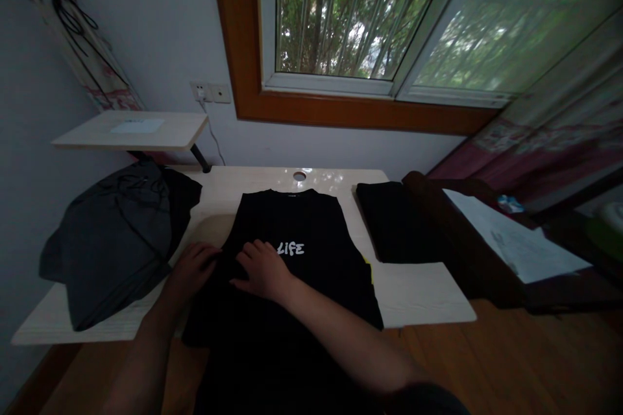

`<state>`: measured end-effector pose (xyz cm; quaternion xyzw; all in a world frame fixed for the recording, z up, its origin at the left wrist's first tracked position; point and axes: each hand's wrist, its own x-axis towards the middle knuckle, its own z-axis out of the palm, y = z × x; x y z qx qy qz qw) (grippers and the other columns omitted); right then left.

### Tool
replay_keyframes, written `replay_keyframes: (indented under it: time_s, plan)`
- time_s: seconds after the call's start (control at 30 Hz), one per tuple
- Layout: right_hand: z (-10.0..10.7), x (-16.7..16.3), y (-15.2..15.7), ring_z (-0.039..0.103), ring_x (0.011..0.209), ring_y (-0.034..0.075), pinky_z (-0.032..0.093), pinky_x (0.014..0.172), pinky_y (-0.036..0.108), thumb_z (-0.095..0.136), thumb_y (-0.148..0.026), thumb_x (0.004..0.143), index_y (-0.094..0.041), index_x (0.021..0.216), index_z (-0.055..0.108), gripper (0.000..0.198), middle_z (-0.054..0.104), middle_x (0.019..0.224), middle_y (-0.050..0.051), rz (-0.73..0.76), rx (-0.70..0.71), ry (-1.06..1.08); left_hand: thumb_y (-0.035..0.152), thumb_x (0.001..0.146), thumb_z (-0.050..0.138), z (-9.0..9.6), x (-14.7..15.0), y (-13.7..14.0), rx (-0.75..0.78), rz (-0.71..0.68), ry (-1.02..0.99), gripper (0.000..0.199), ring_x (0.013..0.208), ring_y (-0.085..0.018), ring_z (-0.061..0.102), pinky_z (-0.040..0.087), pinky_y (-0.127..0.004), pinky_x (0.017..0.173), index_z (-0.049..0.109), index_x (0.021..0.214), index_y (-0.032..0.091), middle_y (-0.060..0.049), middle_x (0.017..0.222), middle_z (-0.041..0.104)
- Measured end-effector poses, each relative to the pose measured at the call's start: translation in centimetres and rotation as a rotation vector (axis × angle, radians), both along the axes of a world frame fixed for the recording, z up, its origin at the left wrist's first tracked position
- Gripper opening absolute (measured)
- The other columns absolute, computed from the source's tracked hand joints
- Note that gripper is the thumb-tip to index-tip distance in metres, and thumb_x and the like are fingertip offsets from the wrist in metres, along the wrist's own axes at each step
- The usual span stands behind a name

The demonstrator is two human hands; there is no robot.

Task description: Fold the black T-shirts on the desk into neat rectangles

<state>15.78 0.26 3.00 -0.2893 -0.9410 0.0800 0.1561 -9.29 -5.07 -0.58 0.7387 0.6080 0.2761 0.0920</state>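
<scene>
A black sleeveless-looking shirt (306, 288) lies flat on the light wooden desk (413, 292), its neckline toward the wall and white lettering (291, 249) on its chest. My left hand (195, 264) is at the shirt's left edge, fingers bent loosely, their tips touching the cloth. On the left chest, beside the lettering, rests my right hand (264, 270) with thumb and fingers apart. A bit of yellow (368, 270) shows at the shirt's right edge. The near hem is hard to tell from the dark clothing below it.
A dark grey garment (117, 233) is heaped at the desk's left, under a raised shelf (131, 130) bearing a paper. To the right lies a folded black garment (396, 224), beside a dark brown piece of furniture (467, 253) with white sheets (516, 240). A window (360, 19) is behind.
</scene>
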Motion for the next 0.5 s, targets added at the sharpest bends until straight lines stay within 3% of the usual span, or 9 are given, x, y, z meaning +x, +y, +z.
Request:
replay_keyframes:
  time_s: [0.2,0.5]
  plan:
    - [-0.53,-1.02,-0.5,0.054,0.102,0.026,0.045,0.082,0.038,0.061,-0.035,0.097,-0.021,0.101,0.065,0.015,0.065,0.103,0.008,0.03,0.072,-0.065,0.022,0.088,0.054,0.07,-0.08,-0.05,0.001,0.009,0.008,0.021,0.103,-0.025,0.061,0.051,-0.042,0.096,0.068,0.104,0.025,-0.006,0.104,0.066]
    - [-0.79,-0.07,-0.22,0.055,0.097,0.023,0.042,0.082,0.036,0.06,-0.028,0.097,-0.02,0.102,0.065,0.011,0.065,0.099,0.007,0.104,0.063,-0.037,0.016,0.083,0.053,0.22,0.22,-0.07,0.028,0.005,0.032,0.029,0.109,-0.026,0.06,0.05,-0.042,0.099,0.069,0.104,0.027,-0.006,0.109,0.065]
